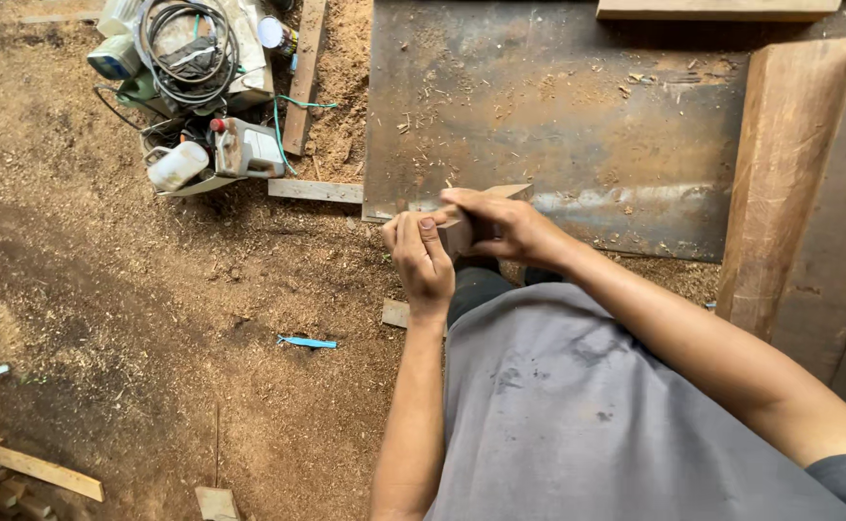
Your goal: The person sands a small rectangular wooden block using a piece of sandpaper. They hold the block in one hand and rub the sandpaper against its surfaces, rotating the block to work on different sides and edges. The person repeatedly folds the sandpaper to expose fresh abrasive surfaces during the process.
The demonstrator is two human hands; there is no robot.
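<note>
Wood block, small and pale, is sitting between both hands, out in front of the person's grey shirt. It is being held at the near edge of a big rusty metal sheet. The right hand is wrapping over the top of the block, with its fingers curling down around it and pressing together. The left hand is pushing on the block's left side, with its thumb lying flat along it and its fingers folding in tight. Most of the block is hiding under the hands, so its full shape is hard to see.

Sawdust is covering the ground all around. A thick brown plank is lying along the right side of the metal sheet. Far to the upper left, a pile of tools with a coiled cable and plastic bottles is resting on the sawdust. A little blue strip is lying on the ground to the left of the person. Some wood scraps are lying in the bottom left corner.
</note>
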